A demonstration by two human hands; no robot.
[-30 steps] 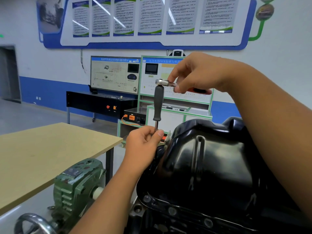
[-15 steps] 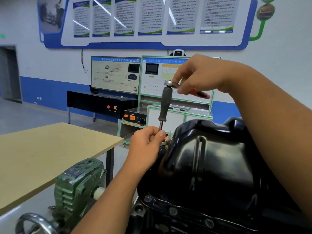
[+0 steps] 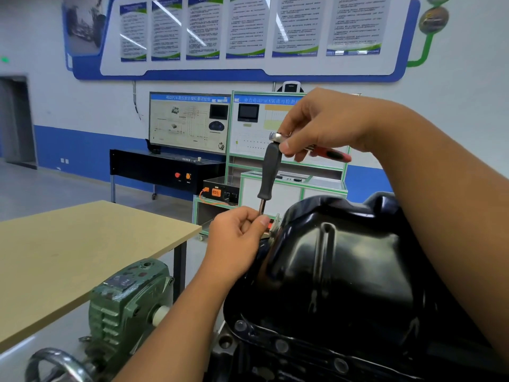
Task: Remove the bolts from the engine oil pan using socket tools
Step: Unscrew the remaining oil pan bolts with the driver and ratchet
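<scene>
A glossy black oil pan (image 3: 344, 271) fills the lower right, with several bolts (image 3: 281, 345) along its near flange. My right hand (image 3: 325, 125) grips the head of a red-handled ratchet (image 3: 330, 153). A dark grey extension driver (image 3: 270, 172) hangs from the ratchet head, leaning slightly right at the top. My left hand (image 3: 237, 238) pinches the thin metal shaft at the driver's lower end, at the pan's far-left edge. The socket and the bolt under it are hidden by my left fingers.
A green gearbox (image 3: 126, 301) with a metal handwheel (image 3: 55, 365) sits at the lower left. A tan table (image 3: 82, 249) stands to the left. Training panels and a black console (image 3: 165, 166) line the far wall.
The ratchet head and the top of the driver have shifted to the right, tilting the driver. My left hand has stayed on the shaft's lower end.
</scene>
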